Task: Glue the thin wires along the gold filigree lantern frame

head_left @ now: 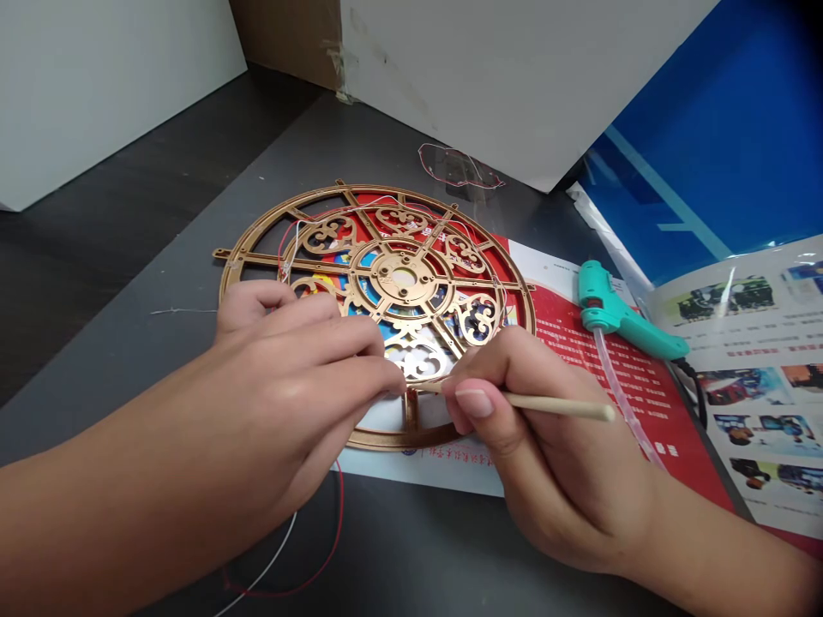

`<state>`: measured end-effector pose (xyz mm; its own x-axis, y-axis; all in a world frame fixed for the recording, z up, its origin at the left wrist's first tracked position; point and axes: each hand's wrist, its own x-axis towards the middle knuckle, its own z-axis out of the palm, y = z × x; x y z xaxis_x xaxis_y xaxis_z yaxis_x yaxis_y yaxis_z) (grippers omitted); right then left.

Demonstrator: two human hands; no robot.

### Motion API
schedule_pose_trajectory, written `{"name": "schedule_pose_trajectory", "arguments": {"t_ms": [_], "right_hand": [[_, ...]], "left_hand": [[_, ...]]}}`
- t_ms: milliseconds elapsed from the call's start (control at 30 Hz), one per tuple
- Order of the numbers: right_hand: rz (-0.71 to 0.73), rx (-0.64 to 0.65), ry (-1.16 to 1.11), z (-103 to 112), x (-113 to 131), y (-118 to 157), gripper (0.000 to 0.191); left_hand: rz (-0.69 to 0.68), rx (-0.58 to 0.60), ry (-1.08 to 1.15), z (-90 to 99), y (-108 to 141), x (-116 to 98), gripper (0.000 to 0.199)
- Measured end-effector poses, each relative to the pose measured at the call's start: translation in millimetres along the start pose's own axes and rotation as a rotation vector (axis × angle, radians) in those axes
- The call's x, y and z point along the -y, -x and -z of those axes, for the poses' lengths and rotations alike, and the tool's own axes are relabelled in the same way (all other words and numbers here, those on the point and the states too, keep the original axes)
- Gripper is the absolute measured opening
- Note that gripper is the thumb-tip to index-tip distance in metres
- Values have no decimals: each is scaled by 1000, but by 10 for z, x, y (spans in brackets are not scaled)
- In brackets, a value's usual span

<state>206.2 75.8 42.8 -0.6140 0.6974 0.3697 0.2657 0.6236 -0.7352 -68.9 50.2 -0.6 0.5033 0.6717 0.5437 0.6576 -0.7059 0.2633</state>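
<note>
A gold ornamental wheel (405,248) with spokes and scrollwork lies flat in the middle. My left hand (302,368) bends over its near left part, fingers curled and index fingertip pressed down by a lower spoke. What those fingers grip is hidden. My right hand (533,420) pinches a pale wooden stick (559,404) between thumb and fingers, its thin end at that same spoke beside the left fingertip. Thin red and white wires (286,244) run along the wheel's inner ring; loose red and white wire ends (339,514) hang below my left hand.
Under the wheel lies a red and white printed sheet (566,317). A teal glue gun (621,313) with a clear glue stick (614,377) rests to the right, beside a picture booklet (739,360). Behind are a fine wire loop (459,167) and white boxes (476,77).
</note>
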Motion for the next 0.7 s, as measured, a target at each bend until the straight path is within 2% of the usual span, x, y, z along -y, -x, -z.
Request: {"name": "schedule_pose_trajectory", "arguments": {"t_ms": [267, 467, 700], "right_hand": [[32, -96, 16, -37, -23, -7, 35], [27, -63, 85, -23, -4, 1, 47], [76, -3, 115, -11, 8, -39, 48]], "left_hand": [[10, -4, 30, -9, -6, -10, 31], [13, 11, 24, -4, 12, -4, 29], [16, 16, -2, -9, 15, -2, 33]]}}
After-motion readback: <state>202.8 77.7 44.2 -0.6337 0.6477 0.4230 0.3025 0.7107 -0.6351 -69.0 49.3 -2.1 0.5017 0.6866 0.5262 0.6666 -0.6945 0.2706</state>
